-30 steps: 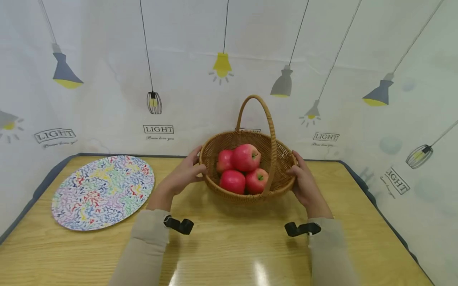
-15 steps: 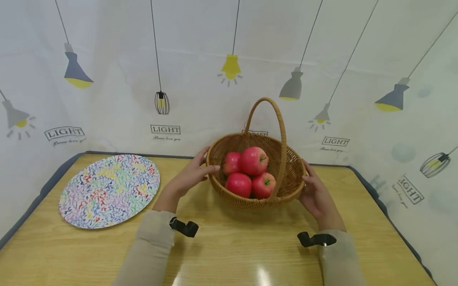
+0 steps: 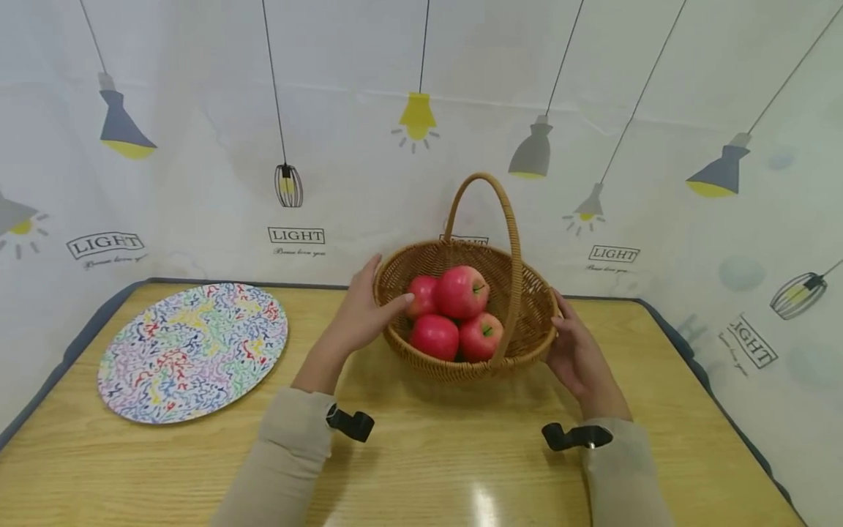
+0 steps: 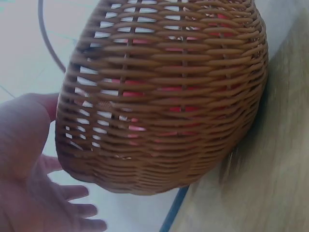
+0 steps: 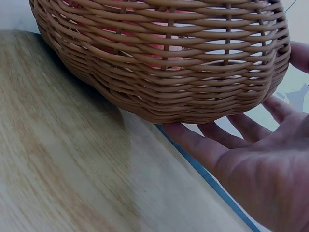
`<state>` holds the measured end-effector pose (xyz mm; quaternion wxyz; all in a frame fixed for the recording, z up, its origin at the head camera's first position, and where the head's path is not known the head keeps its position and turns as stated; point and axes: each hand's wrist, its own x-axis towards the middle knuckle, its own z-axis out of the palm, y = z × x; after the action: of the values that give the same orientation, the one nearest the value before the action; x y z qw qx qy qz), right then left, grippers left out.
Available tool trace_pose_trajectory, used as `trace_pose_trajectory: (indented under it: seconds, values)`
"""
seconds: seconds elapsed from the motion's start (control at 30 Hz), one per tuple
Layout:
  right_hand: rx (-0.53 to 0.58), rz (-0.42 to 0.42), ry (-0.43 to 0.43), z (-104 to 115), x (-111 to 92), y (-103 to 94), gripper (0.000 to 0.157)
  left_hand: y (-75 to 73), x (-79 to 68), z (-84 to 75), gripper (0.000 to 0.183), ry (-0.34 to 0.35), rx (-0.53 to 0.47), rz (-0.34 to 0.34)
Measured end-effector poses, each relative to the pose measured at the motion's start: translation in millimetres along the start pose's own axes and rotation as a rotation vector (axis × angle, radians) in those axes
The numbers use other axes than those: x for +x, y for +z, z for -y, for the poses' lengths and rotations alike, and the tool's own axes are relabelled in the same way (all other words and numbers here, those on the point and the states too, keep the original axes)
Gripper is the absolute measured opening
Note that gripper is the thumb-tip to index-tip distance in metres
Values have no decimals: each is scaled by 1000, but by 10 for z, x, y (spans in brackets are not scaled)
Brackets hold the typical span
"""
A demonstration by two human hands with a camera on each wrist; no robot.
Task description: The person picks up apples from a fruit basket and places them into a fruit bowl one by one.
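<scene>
A brown wicker basket (image 3: 461, 369) with a tall arched handle (image 3: 510, 241) stands on the table near the back wall. Several red apples (image 3: 463, 291) are heaped inside it. At the basket's left end, my left hand (image 3: 358, 315) has its thumb reaching over the rim toward the apples. Its fingers (image 4: 77, 210) extend straight outside the wicker, apparently apart from it. My right hand (image 3: 582, 359) holds the basket's right end, thumb up by the rim. In the right wrist view its fingers (image 5: 195, 142) spread under the wicker side and touch it.
A round board (image 3: 191, 355) with a multicoloured squiggle pattern lies on the left of the wooden table (image 3: 421, 454). A white wall cloth (image 3: 349, 168) printed with lamps rises close behind the basket. Each wrist wears a black strap mount.
My left hand's thumb has moved from the basket's rim inward over the apples. My right hand has loosened its hold at the right end. The apples remain in the basket.
</scene>
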<state>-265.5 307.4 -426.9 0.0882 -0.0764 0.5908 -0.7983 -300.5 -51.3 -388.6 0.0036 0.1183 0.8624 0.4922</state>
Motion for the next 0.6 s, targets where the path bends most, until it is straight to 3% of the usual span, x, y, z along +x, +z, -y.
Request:
trace_pose_trajectory:
  seconds: [0.23,0.4,0.6]
  values:
    - [-47,-17,4,69,31,62,63,34,9,-155,95,56,28,-101]
    - [-47,-32,7,97,32,79,64,97,28,-274,95,146,64,-104]
    - [-9,-54,31,63,12,80,65,173,-19,-330,93,185,120,-108]
